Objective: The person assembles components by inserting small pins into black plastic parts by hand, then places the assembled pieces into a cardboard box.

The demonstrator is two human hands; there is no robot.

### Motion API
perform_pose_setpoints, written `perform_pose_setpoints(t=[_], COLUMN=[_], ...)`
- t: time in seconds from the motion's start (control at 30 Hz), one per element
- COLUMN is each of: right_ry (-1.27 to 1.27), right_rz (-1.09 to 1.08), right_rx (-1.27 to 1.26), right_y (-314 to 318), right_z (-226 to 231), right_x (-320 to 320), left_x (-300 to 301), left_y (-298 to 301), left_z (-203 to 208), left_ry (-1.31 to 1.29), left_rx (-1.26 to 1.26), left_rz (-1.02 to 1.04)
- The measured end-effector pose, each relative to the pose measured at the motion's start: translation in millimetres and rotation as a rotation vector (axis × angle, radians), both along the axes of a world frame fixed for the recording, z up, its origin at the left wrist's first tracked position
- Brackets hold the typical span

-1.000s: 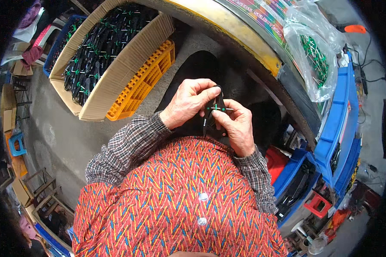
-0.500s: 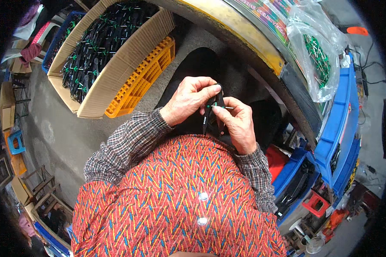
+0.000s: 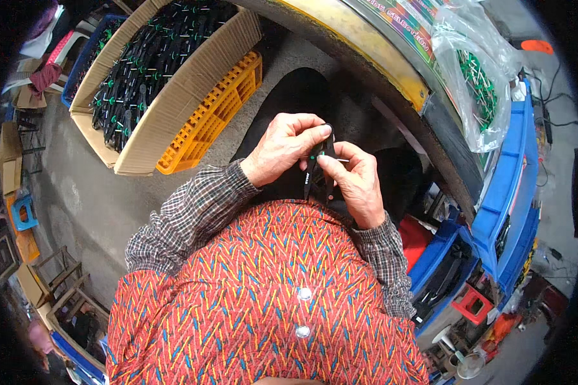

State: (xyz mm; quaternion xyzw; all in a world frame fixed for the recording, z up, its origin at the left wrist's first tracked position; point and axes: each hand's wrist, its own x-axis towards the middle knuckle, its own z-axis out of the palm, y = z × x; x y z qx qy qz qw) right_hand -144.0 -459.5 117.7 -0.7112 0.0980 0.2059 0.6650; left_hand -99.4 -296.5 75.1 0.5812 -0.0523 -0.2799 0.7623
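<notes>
Wide fisheye view from the wearer's head, facing down, close above left hand [image 3: 277, 151] and right hand [image 3: 359, 186].

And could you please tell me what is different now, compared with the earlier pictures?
The right hand has shifted slightly up in the picture, its thumb now hiding more of the white rod on the black two-legged piece. Nothing was let go. The left hand still pinches the piece's top; the cardboard box stays at the left.
</notes>
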Motion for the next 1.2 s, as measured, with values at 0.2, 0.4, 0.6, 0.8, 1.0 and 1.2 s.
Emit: perform_pose_setpoints(t=[0.2, 0.4, 0.6, 0.8, 1.0, 1.2], right_ry=[-0.012, -0.014, -0.021, -0.073, 0.004, -0.018], right_rz=[0.022, 0.075, -0.01, 0.121, 0.001, 0.201], right_rx=[-0.013, -0.045, 0.012, -0.113, 0.031, -0.058], right_y=[-4.2, -7.2, 1.3, -10.2, 0.8, -18.0], right_z=[-7.2, -9.9, -3.2, -13.4, -1.9, -15.7], right_x=[1.0, -0.3, -0.1, 1.6, 1.8, 4.0], left_x=[1.0, -1.3, -0.7, -1.2, -0.6, -0.3], left_y=[0.1, -1.9, -2.2, -5.0, -4.2, -6.0], left_z=[-6.4, -6.4, -8.4, -9.0, -9.1, -7.6], left_ry=[0.015, 0.028, 0.026, 0.032, 0.024, 0.032], left_rx=[-0.005, -0.02, -0.016, -0.047, -0.057, -0.041], left_rz=[-0.008, 0.023, 0.007, 0.022, 0.006, 0.009])
